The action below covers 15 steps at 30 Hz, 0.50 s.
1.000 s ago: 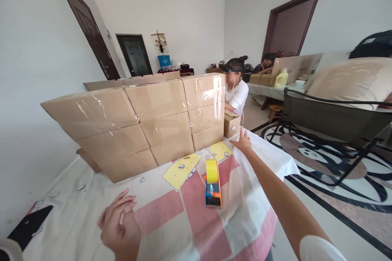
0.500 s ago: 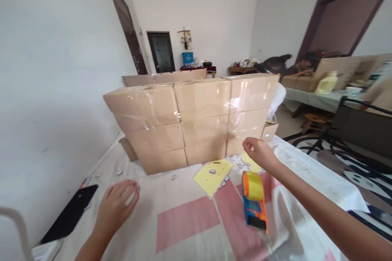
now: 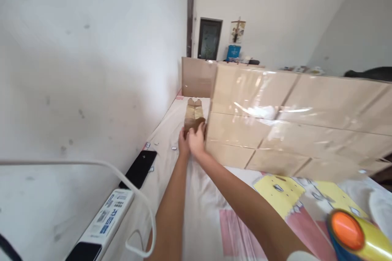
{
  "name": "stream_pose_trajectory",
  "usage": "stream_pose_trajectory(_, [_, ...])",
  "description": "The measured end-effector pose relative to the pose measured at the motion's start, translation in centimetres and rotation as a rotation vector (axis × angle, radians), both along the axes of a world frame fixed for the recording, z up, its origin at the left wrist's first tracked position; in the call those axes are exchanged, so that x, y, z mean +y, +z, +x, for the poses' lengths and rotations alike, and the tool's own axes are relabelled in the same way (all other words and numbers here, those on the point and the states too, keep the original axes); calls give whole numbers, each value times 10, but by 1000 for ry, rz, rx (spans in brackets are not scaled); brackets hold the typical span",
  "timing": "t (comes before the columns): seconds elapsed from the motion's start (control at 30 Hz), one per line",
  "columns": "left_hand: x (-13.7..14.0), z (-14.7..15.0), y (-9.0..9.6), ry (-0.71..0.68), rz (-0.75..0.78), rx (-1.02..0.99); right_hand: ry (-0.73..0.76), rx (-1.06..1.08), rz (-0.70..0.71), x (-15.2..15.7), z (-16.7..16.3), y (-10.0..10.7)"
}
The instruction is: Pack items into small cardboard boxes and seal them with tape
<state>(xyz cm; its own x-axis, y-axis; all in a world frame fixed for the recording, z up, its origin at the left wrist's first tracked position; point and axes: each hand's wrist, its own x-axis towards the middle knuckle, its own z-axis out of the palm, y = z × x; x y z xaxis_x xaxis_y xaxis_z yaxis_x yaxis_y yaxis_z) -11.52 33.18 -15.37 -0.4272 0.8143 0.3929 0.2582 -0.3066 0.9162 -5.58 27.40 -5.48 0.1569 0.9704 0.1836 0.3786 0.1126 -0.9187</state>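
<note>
Both hands meet left of the large cardboard panel (image 3: pixel 239 128), at a low brown cardboard piece (image 3: pixel 194 112) with tape on it. My left hand (image 3: pixel 183 144) is closed at the near left corner of this piece. Beside it, my right hand (image 3: pixel 196 140) has its fingers curled over the near right edge. The fingertips are partly hidden and a little blurred. The panel stands upright on the cloth, with seams and shiny clear tape across its face. At the lower right lies a tape dispenser (image 3: pixel 349 230) with a yellow roll and orange hub.
Along the wall at left lie a black phone (image 3: pixel 140 167) and a white power strip (image 3: pixel 107 216), with a white cable (image 3: pixel 150 208) looping over the cloth (image 3: pixel 202 212). Another cardboard sheet (image 3: pixel 197 76) stands behind the panel. The wall (image 3: pixel 107 69) is close on the left.
The view has turned left. My hands, apart before, have come together at the low cardboard piece beside the panel. The tape dispenser now appears farther right in view.
</note>
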Motion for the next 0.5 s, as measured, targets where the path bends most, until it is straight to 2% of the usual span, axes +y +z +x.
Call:
stream_pose_trajectory(0.1, [16,-4,-3,41,-30,-23,-119,7,39,33,-11,-10])
stream_pose_trajectory(0.17, [18,-7,-4,58,-55,-20,-153,-40,64,44,-13,-20])
stream_pose_trajectory(0.23, [17,-10,-4,85,-95,-26,-201,-108,149,49,-16,-29])
stream_pose_trajectory(0.3, [14,-15,-1,137,-141,-46,-200,-155,276,55,-20,-35])
stream_pose_trajectory(0.37, [11,-23,2,204,-176,-74,-158,-117,346,65,-24,-38])
stream_pose_trajectory(0.43, [8,-34,6,270,-186,-99,-127,-68,288,78,-24,-38])
stream_pose_trajectory(0.5, [5,-43,10,334,-175,-120,-131,-115,148,91,-22,-39])
